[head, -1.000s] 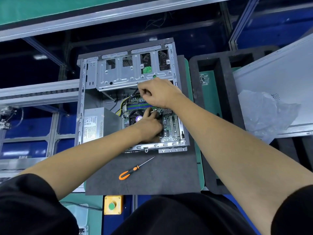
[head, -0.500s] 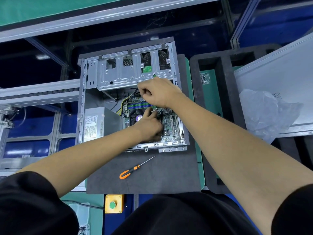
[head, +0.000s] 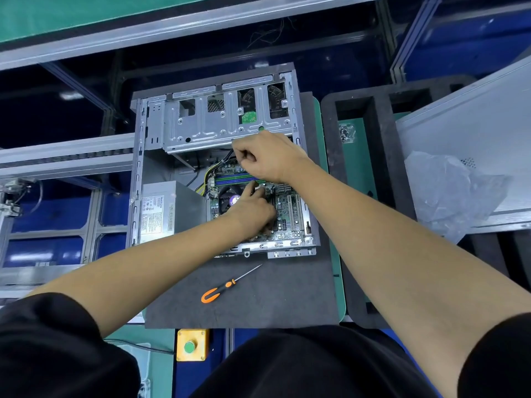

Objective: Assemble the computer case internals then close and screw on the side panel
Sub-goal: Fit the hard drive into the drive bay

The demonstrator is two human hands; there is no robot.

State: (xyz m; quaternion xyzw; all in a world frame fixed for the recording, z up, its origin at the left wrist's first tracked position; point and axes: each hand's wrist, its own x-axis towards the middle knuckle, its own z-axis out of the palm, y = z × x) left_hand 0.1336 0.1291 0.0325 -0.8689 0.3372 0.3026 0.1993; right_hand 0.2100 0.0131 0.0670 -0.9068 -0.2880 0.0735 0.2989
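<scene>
Looking over the bench (head: 258,311), hardly anything has shifted in the last second: the open computer case (head: 224,168) lies flat as before, and its side panel (head: 471,130) still leans off to the right, well apart, under a crumpled plastic bag (head: 451,191). That tells me the internals step is still in hand and closing up is some way off. Both hands stay inside the case. The right hand (head: 270,159) has its fingers curled, pinching what looks like a cable or connector just below the drive cage (head: 227,122). The left hand (head: 253,208) rests on the motherboard (head: 287,208), fingers bent; whether it holds anything I cannot tell. The screwdriver (head: 227,285) lies untouched in front.
</scene>
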